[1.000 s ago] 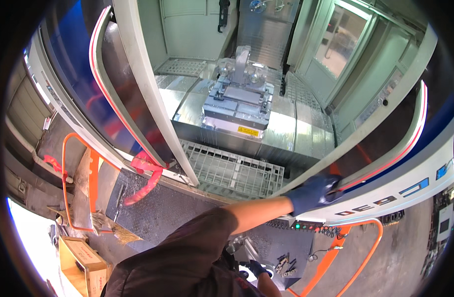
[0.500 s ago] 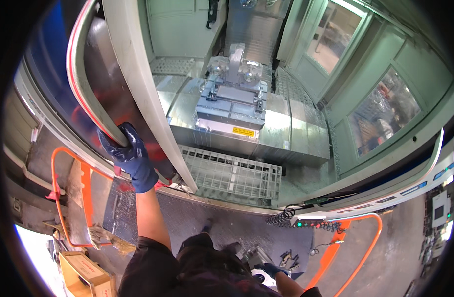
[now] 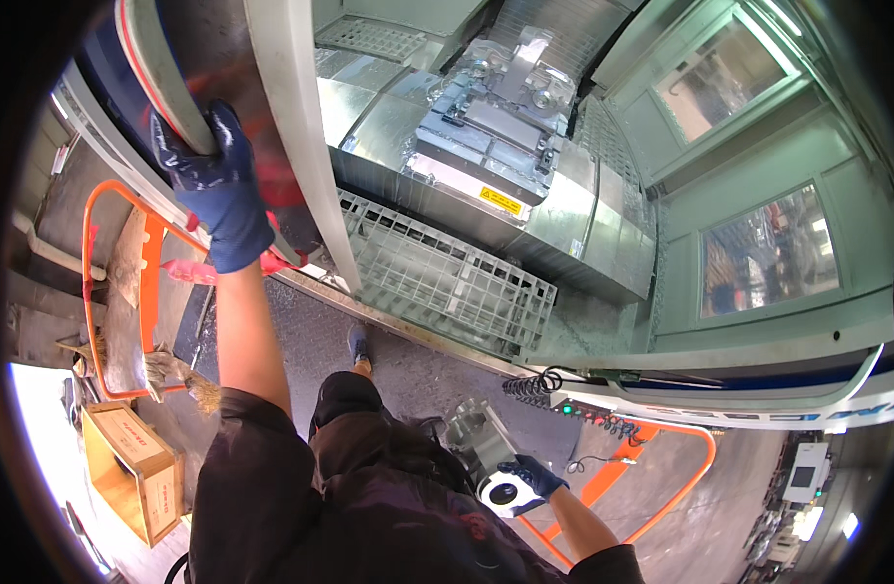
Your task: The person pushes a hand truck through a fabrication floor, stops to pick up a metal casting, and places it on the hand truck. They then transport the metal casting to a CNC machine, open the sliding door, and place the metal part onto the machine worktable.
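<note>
My left hand [image 3: 216, 200], in a dark blue coated glove, is wrapped round the long curved handle [image 3: 153, 68] of the machine door [image 3: 289, 107] at the left. My right hand [image 3: 535, 474], also in a dark glove, grips a grey metal workpiece [image 3: 483, 436] low beside my body. This workpiece has a blocky body and a pale round end with a dark hole. Past the open doorway, a block-shaped fixture [image 3: 486, 146] with clamps sits on the wet machine table, a yellow label on its front.
A metal grating [image 3: 437, 273] lies inside the doorway, below the table. At the right stands a green door panel with a window [image 3: 773, 255]. Orange rails [image 3: 152, 282] rise on both sides of me. A wooden crate [image 3: 135, 467] and a coiled black cable [image 3: 533, 386] are nearby.
My view has turned and shifted. My right hand and the metal workpiece have come further into sight. The left hand keeps its hold on the handle and appears higher in the picture.
</note>
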Tool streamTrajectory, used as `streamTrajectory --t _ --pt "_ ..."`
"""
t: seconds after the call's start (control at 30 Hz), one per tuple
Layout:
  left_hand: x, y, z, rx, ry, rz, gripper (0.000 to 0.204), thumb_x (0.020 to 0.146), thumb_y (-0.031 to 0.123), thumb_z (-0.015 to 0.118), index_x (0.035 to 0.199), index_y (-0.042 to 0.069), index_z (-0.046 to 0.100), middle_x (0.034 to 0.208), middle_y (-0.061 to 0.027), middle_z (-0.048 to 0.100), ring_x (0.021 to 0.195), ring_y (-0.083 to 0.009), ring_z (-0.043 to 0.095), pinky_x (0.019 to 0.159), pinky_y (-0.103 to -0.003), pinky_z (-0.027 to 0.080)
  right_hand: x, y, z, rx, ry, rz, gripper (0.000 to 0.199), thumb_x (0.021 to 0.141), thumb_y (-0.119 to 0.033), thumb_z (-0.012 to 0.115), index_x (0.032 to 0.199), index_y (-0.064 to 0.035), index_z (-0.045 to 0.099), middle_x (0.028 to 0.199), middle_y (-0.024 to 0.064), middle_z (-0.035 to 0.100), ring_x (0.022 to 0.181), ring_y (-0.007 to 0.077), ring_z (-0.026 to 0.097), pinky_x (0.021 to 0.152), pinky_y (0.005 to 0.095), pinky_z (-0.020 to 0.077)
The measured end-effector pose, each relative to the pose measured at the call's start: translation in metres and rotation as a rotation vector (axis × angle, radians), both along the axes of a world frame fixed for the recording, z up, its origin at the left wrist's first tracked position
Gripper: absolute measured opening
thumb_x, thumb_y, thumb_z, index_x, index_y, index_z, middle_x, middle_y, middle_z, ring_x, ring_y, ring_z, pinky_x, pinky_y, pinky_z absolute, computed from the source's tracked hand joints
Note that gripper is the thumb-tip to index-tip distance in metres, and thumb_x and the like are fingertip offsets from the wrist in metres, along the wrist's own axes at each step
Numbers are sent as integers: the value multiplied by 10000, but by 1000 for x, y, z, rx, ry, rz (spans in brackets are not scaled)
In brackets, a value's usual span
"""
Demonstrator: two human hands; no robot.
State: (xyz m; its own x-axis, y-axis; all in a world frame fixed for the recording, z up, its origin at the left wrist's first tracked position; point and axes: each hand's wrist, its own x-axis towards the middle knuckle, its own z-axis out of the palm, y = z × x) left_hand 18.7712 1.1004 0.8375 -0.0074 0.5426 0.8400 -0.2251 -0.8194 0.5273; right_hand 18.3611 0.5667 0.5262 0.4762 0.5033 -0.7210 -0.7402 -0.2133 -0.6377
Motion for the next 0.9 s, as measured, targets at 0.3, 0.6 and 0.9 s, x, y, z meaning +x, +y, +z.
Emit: streamTrajectory --t 0.3,0.6,0.9 --pt "27 119 -4 -304 -90 -497 288 876 79 706 1155 45 645 773 -8 635 606 -71 567 549 -229 454 160 92 107 -180 419 -287 425 1044 -257 381 1284 81 476 1230 232 614 1120 289 624 1014 391 459" --pt "59 243 -6 -462 -12 -355 235 897 137 694 1096 14 678 815 -28 634 684 -96 548 603 -243 426 310 163 73 -168 30 166 345 938 -114 564 1253 23 531 1135 135 659 1036 185 641 916 319 508" --pt "93 379 -21 -384 -26 -403 218 913 108 659 1113 20 674 872 -24 667 692 -90 580 605 -249 463 477 279 35 -203 -1194 734 498 761 -126 690 1241 -57 580 1239 123 622 1133 251 590 1025 388 436"
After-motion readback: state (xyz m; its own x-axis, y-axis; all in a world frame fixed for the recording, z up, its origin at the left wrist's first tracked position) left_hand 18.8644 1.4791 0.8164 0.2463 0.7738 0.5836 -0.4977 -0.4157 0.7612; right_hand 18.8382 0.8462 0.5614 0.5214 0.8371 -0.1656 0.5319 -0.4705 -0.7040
